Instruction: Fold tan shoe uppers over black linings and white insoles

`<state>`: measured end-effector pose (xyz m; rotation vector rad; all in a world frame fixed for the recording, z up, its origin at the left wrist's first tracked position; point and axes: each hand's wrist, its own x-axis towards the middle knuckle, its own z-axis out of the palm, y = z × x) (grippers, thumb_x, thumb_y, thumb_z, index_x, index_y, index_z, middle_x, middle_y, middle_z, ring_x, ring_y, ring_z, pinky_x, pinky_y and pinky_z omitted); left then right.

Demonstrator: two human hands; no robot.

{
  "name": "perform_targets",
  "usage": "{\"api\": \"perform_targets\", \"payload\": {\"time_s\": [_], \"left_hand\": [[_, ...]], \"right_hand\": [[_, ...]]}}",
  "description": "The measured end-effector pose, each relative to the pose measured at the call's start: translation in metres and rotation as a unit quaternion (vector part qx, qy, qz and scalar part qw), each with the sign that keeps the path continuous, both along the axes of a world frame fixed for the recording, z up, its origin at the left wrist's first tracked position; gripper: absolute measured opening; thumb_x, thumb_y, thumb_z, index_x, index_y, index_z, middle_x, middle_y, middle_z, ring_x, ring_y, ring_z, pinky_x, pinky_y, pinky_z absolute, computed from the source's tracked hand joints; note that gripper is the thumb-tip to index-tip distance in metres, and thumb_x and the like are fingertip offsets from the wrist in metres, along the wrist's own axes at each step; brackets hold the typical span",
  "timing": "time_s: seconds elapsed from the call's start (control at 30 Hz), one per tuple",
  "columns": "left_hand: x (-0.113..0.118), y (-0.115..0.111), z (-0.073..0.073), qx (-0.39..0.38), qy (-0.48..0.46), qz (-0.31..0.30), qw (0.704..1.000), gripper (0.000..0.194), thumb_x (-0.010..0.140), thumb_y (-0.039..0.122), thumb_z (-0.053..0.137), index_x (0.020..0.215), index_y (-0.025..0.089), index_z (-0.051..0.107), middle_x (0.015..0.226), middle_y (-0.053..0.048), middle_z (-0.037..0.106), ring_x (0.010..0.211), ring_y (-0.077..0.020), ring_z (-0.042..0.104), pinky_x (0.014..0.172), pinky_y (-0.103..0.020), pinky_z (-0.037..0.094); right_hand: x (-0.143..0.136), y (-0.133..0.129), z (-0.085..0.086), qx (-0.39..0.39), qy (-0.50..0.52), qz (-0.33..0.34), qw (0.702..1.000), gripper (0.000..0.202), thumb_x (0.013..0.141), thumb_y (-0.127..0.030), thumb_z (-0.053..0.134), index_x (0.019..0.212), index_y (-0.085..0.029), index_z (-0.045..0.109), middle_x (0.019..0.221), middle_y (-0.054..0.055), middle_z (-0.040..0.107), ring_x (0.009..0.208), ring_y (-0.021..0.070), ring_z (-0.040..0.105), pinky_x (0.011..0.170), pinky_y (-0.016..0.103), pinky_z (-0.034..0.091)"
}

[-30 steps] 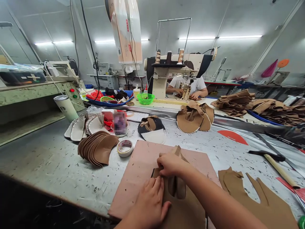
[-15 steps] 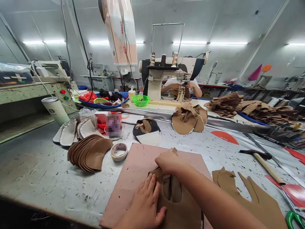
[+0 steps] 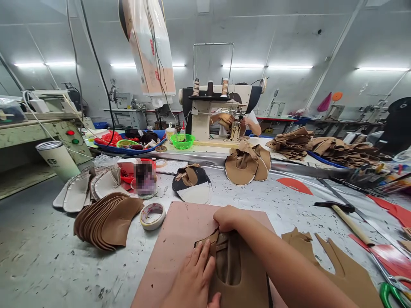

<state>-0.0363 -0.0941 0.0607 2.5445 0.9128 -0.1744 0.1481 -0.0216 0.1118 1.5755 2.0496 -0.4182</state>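
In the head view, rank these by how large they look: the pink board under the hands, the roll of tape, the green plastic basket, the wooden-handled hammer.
1. Pink board, clearly largest.
2. Wooden-handled hammer.
3. Roll of tape and green plastic basket look about alike; the basket sits farther from the camera, so their order is unsure.

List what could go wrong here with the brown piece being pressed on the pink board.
1. The left hand and right hand press the brown upper piece at its folded edge; if either slips, the fold may shift or crease crookedly.
2. The piece lies near the front of the pink board, so it could slide off toward the person.
3. The tape roll sits right beside the board, where an elbow might knock it.
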Motion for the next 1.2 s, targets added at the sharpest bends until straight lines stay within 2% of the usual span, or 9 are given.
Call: {"api": "perform_targets", "payload": {"time_s": [0.2,0.3,0.4,0.5,0.73,0.83,0.97,1.1,1.2], "left_hand": [[0.011,0.005,0.007,0.019,-0.007,0.012,1.0,0.066,0.074,0.04,0.055,0.132,0.011,0.045,0.146,-0.016,0.025,0.135,-0.0344,0.021,0.11,-0.048,0.021],[0.013,0.01,0.009,0.011,-0.023,0.02,0.999,0.075,0.076,0.05,0.054,0.138,0.011,0.035,0.145,-0.016,0.031,0.133,-0.0321,0.028,0.109,-0.046,0.026],[0.013,0.013,0.008,0.006,-0.037,0.003,0.999,0.083,0.077,0.058,0.051,0.141,0.012,0.025,0.147,-0.013,0.025,0.134,-0.0306,0.025,0.11,-0.045,0.023],[0.014,0.013,0.006,0.006,-0.023,-0.013,1.0,0.087,0.077,0.064,0.047,0.141,0.01,0.023,0.148,-0.014,0.018,0.136,-0.0318,0.019,0.111,-0.046,0.019],[0.023,0.01,0.009,0.063,-0.028,-0.027,0.997,0.093,0.076,0.073,0.037,0.137,0.002,0.033,0.145,-0.022,0.027,0.132,-0.0363,0.027,0.107,-0.046,0.027],[0.025,0.008,0.009,0.08,-0.028,-0.031,0.996,0.091,0.078,0.073,0.033,0.136,0.003,0.035,0.145,-0.021,0.027,0.13,-0.0368,0.029,0.106,-0.047,0.029],[0.029,0.007,0.006,0.094,-0.003,-0.029,0.995,0.097,0.076,0.076,0.031,0.135,-0.001,0.035,0.145,-0.025,0.025,0.126,-0.0419,0.032,0.102,-0.052,0.032],[0.032,0.007,0.004,0.101,0.014,-0.04,0.994,0.097,0.075,0.077,0.031,0.136,0.002,0.035,0.146,-0.024,0.023,0.126,-0.0434,0.032,0.098,-0.054,0.034],[0.033,0.007,0.004,0.107,0.025,-0.038,0.993,0.096,0.075,0.076,0.032,0.135,0.002,0.036,0.146,-0.024,0.023,0.127,-0.0436,0.031,0.097,-0.054,0.035]], "right_hand": [[0.0,0.007,-0.009,-0.007,0.008,-0.022,1.0,0.038,0.065,-0.015,0.06,0.103,-0.01,0.067,0.102,0.016,0.068,0.093,0.0295,0.063,0.071,0.035,0.05],[0.001,0.008,-0.008,-0.015,0.013,-0.032,0.999,0.038,0.065,-0.016,0.06,0.102,-0.01,0.067,0.102,0.015,0.068,0.093,0.0292,0.063,0.071,0.035,0.05],[0.001,0.009,-0.006,-0.029,0.019,-0.044,0.998,0.037,0.065,-0.016,0.061,0.101,-0.01,0.067,0.102,0.015,0.068,0.093,0.0289,0.063,0.071,0.034,0.05],[0.002,0.012,-0.006,-0.048,0.029,-0.06,0.997,0.035,0.065,-0.017,0.062,0.098,-0.011,0.068,0.101,0.014,0.069,0.093,0.028,0.063,0.07,0.032,0.049],[0.008,0.013,-0.007,-0.064,0.058,-0.095,0.992,0.032,0.066,-0.024,0.061,0.095,-0.014,0.069,0.095,0.009,0.07,0.087,0.0238,0.063,0.063,0.028,0.047],[0.01,0.011,-0.008,-0.055,0.068,-0.101,0.991,0.033,0.067,-0.03,0.06,0.096,-0.015,0.069,0.096,0.009,0.069,0.086,0.0233,0.063,0.063,0.028,0.046],[0.011,0.01,-0.009,-0.044,0.073,-0.106,0.991,0.033,0.068,-0.032,0.06,0.095,-0.016,0.069,0.095,0.009,0.069,0.086,0.0233,0.062,0.064,0.029,0.046],[0.01,0.01,-0.011,-0.042,0.073,-0.107,0.991,0.032,0.069,-0.033,0.061,0.095,-0.016,0.069,0.094,0.01,0.069,0.086,0.0237,0.062,0.067,0.03,0.046],[0.011,0.01,-0.011,-0.04,0.075,-0.105,0.991,0.035,0.073,-0.04,0.059,0.096,-0.015,0.069,0.095,0.01,0.069,0.088,0.0249,0.062,0.07,0.031,0.046]]}}
